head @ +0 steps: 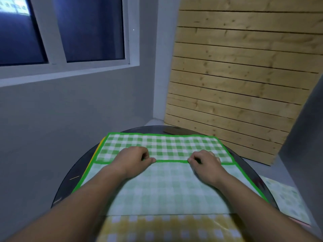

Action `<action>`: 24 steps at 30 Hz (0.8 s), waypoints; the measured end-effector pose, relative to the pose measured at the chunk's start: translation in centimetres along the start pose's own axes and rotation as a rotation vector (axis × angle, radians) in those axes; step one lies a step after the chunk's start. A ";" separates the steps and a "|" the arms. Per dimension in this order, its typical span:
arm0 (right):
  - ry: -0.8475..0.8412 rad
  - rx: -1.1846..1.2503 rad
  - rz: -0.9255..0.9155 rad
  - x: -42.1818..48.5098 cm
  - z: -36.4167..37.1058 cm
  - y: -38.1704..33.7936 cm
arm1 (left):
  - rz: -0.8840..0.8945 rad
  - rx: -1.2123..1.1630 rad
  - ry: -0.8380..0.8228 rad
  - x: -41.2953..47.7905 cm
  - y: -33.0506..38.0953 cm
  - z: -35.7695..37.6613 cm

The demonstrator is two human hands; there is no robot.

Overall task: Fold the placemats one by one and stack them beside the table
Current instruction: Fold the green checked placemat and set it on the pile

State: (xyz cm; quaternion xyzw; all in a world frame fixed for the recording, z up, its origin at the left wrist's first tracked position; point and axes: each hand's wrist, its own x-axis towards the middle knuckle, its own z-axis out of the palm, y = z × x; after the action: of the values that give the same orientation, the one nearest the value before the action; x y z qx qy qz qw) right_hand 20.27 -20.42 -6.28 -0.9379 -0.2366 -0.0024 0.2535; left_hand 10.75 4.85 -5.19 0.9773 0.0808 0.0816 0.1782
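The green checked placemat (pixel 166 189) lies spread across the round dark glass table (pixel 73 172), straight in front of the person; its near part shows a pale, washed-out check, while a flap (pixel 166 145) with a brighter green check lies over its far part; the flap's green-bordered edge (pixel 172 161) runs across the mat from left to right, about midway between the mat's far and near ends

The left hand (pixel 134 158) sits on the left part of that edge, fingers curled under the palm, thumb and forefinger meeting on the green border and pinching it; the right hand (pixel 206 162) sits on the right part of the same edge in the same manner, fingers curled down onto the bright flap, thumb tip at the border; a bare stretch of border shows between the two hands; both forearms reach in from the bottom corners, over the pale part of the mat

Under the green mat lies a yellow checked placemat (pixel 157 227); it shows along the near side, closest to the person, and as a thin yellow strip past the green mat's far left corner

To the right, lower than the table rim, lies a pale patterned mat (pixel 286 198) with a pink edge showing under its near corner; what it rests on I cannot tell

Behind the table a slatted wooden panel (pixel 236 75) leans at the right; a grey wall (pixel 70 110) with a white-framed window (pixel 87 28) stands at the left
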 end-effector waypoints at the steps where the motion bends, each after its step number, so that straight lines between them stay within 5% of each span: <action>1: 0.006 0.004 0.005 0.0 0.2 0.1 | -0.019 -0.034 -0.007 0.0 -0.4 0.4; 24: 0.160 0.027 0.012 0.4 1.2 0.5 | -0.071 -0.037 0.186 -0.4 -1.0 3.0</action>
State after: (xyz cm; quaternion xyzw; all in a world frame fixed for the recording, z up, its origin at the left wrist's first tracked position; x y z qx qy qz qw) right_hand 20.76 -20.06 -7.53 -0.9326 -0.2101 -0.0726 0.2843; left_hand 10.77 4.71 -8.39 0.9586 0.1300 0.1670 0.1905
